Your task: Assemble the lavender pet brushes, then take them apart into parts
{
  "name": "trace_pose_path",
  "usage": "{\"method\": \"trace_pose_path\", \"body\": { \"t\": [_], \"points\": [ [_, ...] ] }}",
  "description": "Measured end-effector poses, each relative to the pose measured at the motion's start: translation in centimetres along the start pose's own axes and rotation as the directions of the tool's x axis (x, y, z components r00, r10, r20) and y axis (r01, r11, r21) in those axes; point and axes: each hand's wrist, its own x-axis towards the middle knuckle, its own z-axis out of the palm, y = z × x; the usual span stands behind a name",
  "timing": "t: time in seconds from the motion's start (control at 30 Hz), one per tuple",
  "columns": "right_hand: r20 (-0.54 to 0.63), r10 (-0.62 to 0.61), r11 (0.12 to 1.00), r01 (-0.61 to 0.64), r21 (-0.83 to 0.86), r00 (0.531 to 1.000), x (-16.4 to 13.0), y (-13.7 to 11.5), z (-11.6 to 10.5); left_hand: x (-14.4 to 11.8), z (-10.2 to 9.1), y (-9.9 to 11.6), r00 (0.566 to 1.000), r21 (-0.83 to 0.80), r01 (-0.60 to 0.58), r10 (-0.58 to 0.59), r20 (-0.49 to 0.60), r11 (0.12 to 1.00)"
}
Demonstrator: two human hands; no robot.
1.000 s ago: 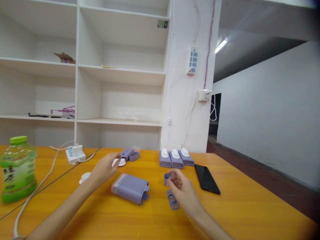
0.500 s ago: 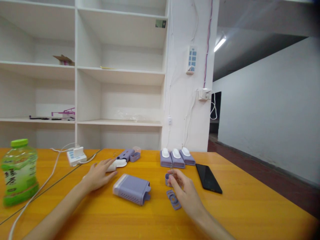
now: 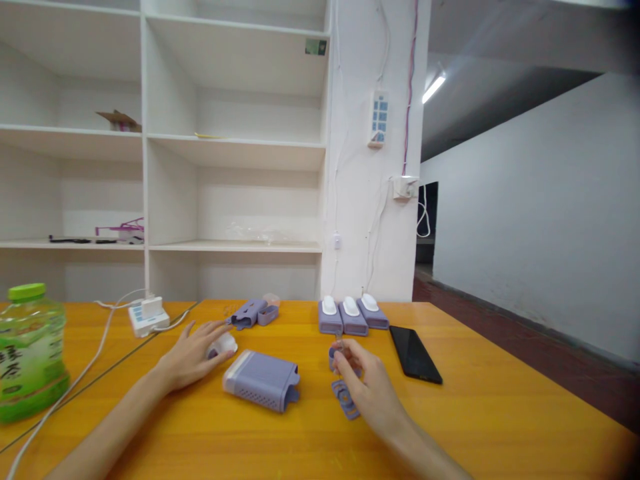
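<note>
My left hand (image 3: 193, 353) has its thumb and fingers around a white plastic part (image 3: 227, 343), which is tilted and shows some purple inside. Right of that hand lies a purple, box-shaped plastic housing (image 3: 263, 380) with a white end and a perforated side. The thumb and fingers of my right hand (image 3: 363, 373) are pinched on a small clear piece (image 3: 339, 342), partly hidden. A small purple ring-shaped part (image 3: 331, 358) is right at these fingertips; whether it is held too is unclear. Under the hand lies a flat purple plate (image 3: 344, 399) with cut-outs.
Several purple pieces (image 3: 250, 313) lie behind my left hand. Three purple units with white tops (image 3: 350, 308) stand at the back, near a black phone (image 3: 415, 355). At left are a green bottle (image 3: 33, 353), a power strip (image 3: 148, 317) and a white cable (image 3: 103, 353).
The white part under my left hand has been drawn closer and tilted. My right hand stays in nearly the same place, still pinching. The view has shifted slightly.
</note>
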Motion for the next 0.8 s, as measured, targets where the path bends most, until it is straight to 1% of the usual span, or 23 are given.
{"method": "trace_pose_path", "body": {
  "t": [0.07, 0.1, 0.17, 0.23, 0.3, 0.33, 0.4, 0.47, 0.53, 0.6, 0.63, 0.7, 0.8],
  "points": [
    [0.002, 0.011, 1.0, -0.011, 0.01, 1.0, 0.0, -0.1, 0.0, 0.5, 0.2, 0.3, 1.0, -0.012, 0.02, -0.019, 0.019, 1.0],
    [-0.002, 0.02, 1.0, -0.02, 0.016, 1.0, 0.1, -0.1, -0.1, 0.8, 0.3, 0.5, 0.999, -0.014, 0.033, -0.032, 0.008, 0.999],
    [-0.028, 0.034, 0.999, -0.033, 0.02, 0.999, 0.4, -0.2, -0.5, 1.5, 0.2, 1.1, 0.998, -0.013, 0.048, -0.048, -0.044, 0.999],
    [-0.083, 0.04, 0.999, -0.039, 0.013, 0.996, 0.7, -0.2, -1.1, 2.2, -0.1, 2.5, 0.996, -0.026, 0.031, -0.033, -0.085, 0.999],
    [-0.149, 0.041, 0.999, -0.042, -0.002, 0.988, 1.1, -0.2, -2.0, 3.0, -0.4, 5.0, 0.995, -0.063, -0.026, 0.02, -0.093, 0.998],
    [-0.175, 0.042, 0.999, -0.044, -0.009, 0.984, 1.3, -0.2, -2.4, 3.4, -0.5, 6.6, 0.995, -0.092, -0.066, 0.058, -0.083, 0.994],
    [-0.213, 0.055, 0.998, -0.059, -0.012, 0.976, 1.6, -0.1, -3.1, 3.9, -0.4, 10.6, 0.988, -0.154, -0.147, 0.139, -0.067, 0.977],
    [-0.225, 0.068, 0.997, -0.071, -0.005, 0.972, 1.7, 0.0, -3.5, 4.2, 0.0, 14.8, 0.974, -0.21, -0.226, 0.222, -0.045, 0.951],
    [-0.228, 0.065, 0.998, -0.066, 0.002, 0.971, 1.8, 0.0, -3.5, 4.3, 0.7, 18.7, 0.955, -0.263, -0.287, 0.297, -0.004, 0.921],
    [-0.225, 0.046, 0.999, -0.044, 0.015, 0.973, 1.8, 0.0, -3.4, 4.4, 1.7, 21.4, 0.94, -0.309, -0.314, 0.34, 0.034, 0.898],
    [-0.22, 0.04, 0.999, -0.035, 0.027, 0.975, 1.7, 0.0, -3.3, 4.5, 2.2, 22.3, 0.933, -0.331, -0.317, 0.354, 0.057, 0.889],
    [-0.206, 0.04, 0.998, -0.03, 0.051, 0.978, 1.6, -0.1, -3.1, 5.1, 3.2, 23.2, 0.927, -0.375, -0.306, 0.364, 0.093, 0.875],
    [-0.192, 0.052, 0.997, -0.04, 0.063, 0.98, 1.6, -0.1, -2.9, 6.4, 4.9, 23.1, 0.918, -0.463, -0.277, 0.375, 0.133, 0.842]
  ]
}}
